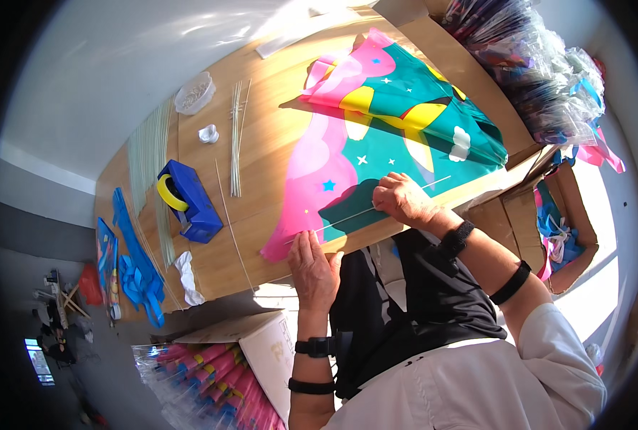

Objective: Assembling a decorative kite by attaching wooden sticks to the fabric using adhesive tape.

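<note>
A large sheet of printed fabric (376, 172), pink and teal with yellow, star and cloud shapes, lies on the table, its far part folded over. Along its near edge runs a thin white rod (437, 183). My right hand (405, 201) is closed, with fingertips pinched on the rod around its middle. At the pink corner, my left hand (312, 269) rests with fingers stretched out over the fabric's edge, the fingertips touching the rod's left end. The left thumb stands apart from the fingers, near the table edge.
A blue tape dispenser (197, 204) with yellow tape stands left on the wooden table (261, 222). Bundled thin rods (236, 143), a clear bowl (195, 93) and blue straps (140, 279) lie around it. Bagged goods (519, 72) are piled far right; boxes (261, 337) stand below.
</note>
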`<state>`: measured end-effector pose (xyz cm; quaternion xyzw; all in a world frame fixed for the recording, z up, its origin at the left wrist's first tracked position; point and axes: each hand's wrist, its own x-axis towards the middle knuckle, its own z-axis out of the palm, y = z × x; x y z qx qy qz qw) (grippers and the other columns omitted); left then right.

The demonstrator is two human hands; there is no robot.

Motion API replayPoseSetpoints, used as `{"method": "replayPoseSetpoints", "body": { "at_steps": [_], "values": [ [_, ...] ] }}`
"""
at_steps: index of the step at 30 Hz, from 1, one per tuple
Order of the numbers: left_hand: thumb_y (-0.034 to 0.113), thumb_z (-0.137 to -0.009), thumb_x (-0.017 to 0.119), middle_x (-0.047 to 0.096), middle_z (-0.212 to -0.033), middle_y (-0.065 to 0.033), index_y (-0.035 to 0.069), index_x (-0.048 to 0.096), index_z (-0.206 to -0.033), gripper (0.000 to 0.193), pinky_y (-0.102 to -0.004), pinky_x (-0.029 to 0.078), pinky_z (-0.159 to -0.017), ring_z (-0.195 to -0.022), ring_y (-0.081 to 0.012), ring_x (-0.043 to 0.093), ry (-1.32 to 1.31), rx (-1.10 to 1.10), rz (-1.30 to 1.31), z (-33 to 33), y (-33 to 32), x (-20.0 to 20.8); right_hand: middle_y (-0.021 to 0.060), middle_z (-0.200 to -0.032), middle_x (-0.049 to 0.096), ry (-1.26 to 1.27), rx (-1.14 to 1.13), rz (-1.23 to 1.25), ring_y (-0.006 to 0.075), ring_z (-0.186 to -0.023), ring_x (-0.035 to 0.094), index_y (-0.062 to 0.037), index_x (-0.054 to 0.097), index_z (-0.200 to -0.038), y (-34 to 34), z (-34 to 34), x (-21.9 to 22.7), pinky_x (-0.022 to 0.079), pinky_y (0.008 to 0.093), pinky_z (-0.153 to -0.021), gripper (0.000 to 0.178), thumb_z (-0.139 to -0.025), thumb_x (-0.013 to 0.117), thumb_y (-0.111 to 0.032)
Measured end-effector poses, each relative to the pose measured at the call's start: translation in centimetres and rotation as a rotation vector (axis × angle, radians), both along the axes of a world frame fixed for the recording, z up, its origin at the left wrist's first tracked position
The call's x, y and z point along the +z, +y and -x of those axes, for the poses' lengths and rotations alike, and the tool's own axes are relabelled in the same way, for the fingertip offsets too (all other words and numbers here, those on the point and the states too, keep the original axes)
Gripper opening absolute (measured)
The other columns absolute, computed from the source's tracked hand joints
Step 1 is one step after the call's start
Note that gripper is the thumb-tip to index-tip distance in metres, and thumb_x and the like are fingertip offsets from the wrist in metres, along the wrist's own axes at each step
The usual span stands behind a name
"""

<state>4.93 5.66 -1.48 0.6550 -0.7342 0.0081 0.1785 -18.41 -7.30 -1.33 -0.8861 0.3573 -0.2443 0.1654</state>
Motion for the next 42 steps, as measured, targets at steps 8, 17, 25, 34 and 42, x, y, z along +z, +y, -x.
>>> {"method": "replayPoseSetpoints", "body": {
  "at_steps": [8,17,25,34,42],
  "values": [
    [0.023,-0.084,0.070,0.043,-0.135,-0.0225,-0.008,0.040,-0.134,0.066,-0.0477,0.034,-0.106,-0.128,-0.0376,0.041,0.087,0.019,0.000,-0.7,0.4,0.1,0.0043,-0.081,0.057,-0.014,0.040,-0.042,0.0262,-0.085,0.055,-0.0118,0.058,-0.079,0.0,-0.5,0.2,0.044,0.0380,-0.078,0.008,-0.079,0.064,-0.015],
    [0.015,-0.085,0.067,0.056,-0.107,-0.0213,-0.002,0.055,-0.104,0.028,-0.0468,0.047,-0.082,-0.096,-0.0401,0.056,0.160,0.601,0.068,-9.6,3.6,0.5,0.0078,-0.082,0.059,-0.105,-0.061,-0.052,0.0292,-0.086,0.056,-0.0060,0.059,-0.081,0.9,-0.8,2.3,0.047,0.0395,-0.077,0.019,-0.072,0.074,-0.013],
    [0.008,-0.077,0.064,0.061,-0.068,-0.0180,-0.004,0.059,-0.072,0.014,-0.0462,0.050,-0.065,-0.067,-0.0351,0.063,0.201,0.760,-0.159,-13.3,2.0,0.2,0.0113,-0.065,0.057,-0.378,0.144,-0.656,0.0198,-0.060,0.055,0.0023,0.060,-0.081,6.3,-13.8,4.8,0.046,0.0341,-0.059,0.018,-0.086,0.068,-0.013],
    [0.008,-0.080,0.064,0.055,-0.059,-0.0022,-0.003,0.061,-0.073,0.014,-0.0247,0.037,-0.046,-0.051,-0.0065,0.047,1.244,0.624,-0.360,-7.6,10.6,2.0,0.0049,-0.063,0.059,-0.581,0.034,-1.455,0.0097,-0.055,0.056,0.0010,0.060,-0.072,10.0,-23.0,0.7,0.042,0.0243,-0.045,0.022,-0.091,0.063,-0.011],
    [0.026,-0.095,0.062,0.063,-0.086,-0.0053,-0.003,0.060,-0.112,0.033,-0.0239,0.045,-0.061,-0.072,-0.0094,0.057,1.172,0.600,0.039,-16.4,7.8,5.1,0.0052,-0.067,0.063,-0.540,0.094,-1.524,0.0076,-0.057,0.058,0.0013,0.064,-0.079,14.3,-20.6,2.5,0.048,0.0217,-0.049,0.015,-0.091,0.063,-0.009]
  ]
}}
